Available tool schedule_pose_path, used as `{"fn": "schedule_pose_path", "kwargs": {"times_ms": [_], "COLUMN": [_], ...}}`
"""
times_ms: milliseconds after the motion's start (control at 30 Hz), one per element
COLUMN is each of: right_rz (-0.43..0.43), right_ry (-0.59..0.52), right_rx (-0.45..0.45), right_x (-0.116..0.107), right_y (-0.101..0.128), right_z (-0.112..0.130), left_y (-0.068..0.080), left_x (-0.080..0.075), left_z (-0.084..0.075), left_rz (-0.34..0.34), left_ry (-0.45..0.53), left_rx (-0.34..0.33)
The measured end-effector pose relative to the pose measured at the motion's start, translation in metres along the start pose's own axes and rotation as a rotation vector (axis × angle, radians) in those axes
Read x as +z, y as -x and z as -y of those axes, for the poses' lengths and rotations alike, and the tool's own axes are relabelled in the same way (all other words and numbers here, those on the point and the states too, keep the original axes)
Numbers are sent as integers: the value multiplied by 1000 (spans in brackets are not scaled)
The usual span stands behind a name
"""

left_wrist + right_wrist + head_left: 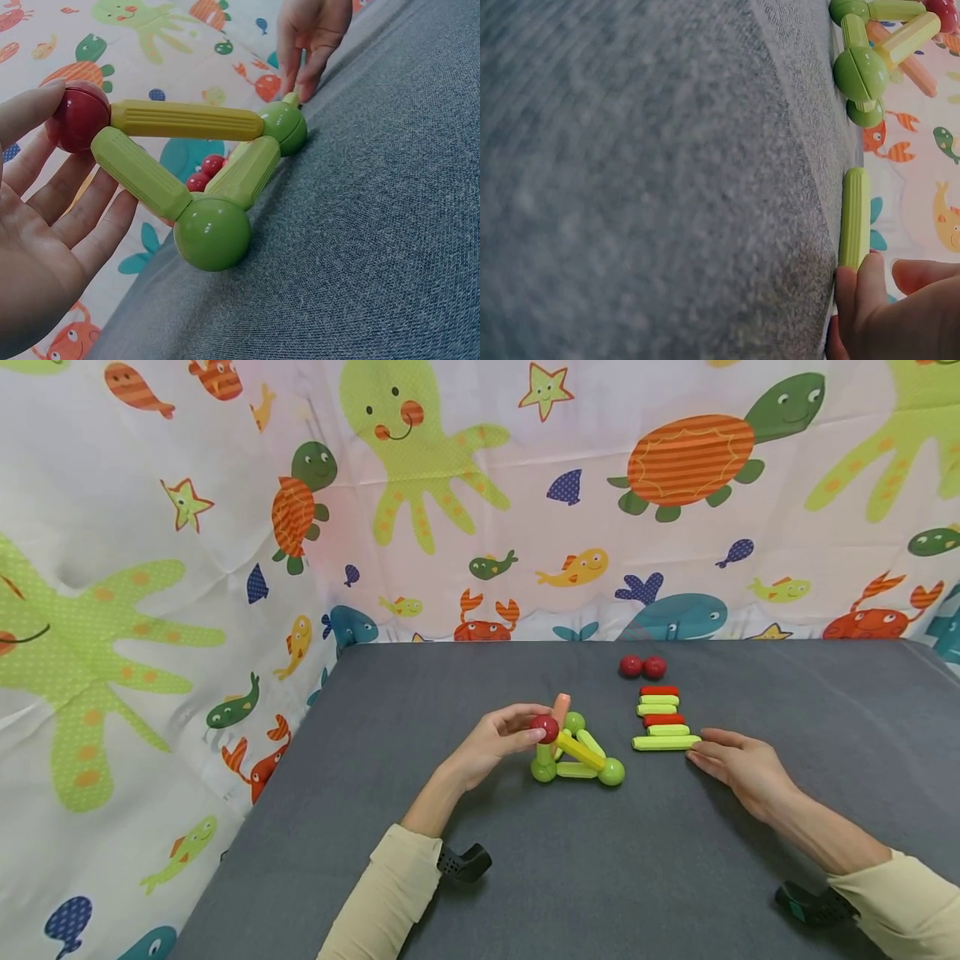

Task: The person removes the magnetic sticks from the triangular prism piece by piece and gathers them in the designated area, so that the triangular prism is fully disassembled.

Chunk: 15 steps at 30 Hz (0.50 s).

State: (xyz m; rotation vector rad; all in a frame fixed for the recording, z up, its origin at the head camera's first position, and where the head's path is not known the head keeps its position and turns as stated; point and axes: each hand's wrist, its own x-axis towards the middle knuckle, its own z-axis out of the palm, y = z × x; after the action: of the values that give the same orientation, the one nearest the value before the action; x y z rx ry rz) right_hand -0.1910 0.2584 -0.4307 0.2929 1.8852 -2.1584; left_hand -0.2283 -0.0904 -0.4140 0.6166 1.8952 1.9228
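Observation:
My left hand (510, 735) pinches a red ball (545, 727) at the raised corner of a frame of balls and rods. A yellow rod (581, 750) slopes from that ball to a green ball (612, 772); a lime rod (142, 172) runs down to another green ball (212, 234). Behind, a third green ball (574, 722) joins the base, and a peach rod (561, 707) sticks up. My right hand (750, 772) pinches the right end of a long lime rod (663, 743), the nearest of a row; its fingertips (870, 274) overlap that end.
Beyond the long lime rod lie several shorter ones, lime and red, among them a red rod (664, 720). Two red balls (642, 667) sit side by side near the far edge of the grey table (420, 685). A curtain (465, 585) printed with sea animals hangs behind and at left.

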Motion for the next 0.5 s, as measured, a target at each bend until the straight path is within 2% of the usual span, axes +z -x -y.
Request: {"fn": "schedule_pose_path", "kwargs": {"times_ms": [367,500], "right_rz": [-38,10], "right_ry": [19,13], "right_rx": [8,26], "right_x": [6,10], "right_y": [7,9], "right_z": [3,5], "left_y": [-1,-2], "left_x": [0,-1], "left_z": [1,0], "left_rz": [2,1], "left_ry": [-1,2], "left_rx": [-5,-7]}}
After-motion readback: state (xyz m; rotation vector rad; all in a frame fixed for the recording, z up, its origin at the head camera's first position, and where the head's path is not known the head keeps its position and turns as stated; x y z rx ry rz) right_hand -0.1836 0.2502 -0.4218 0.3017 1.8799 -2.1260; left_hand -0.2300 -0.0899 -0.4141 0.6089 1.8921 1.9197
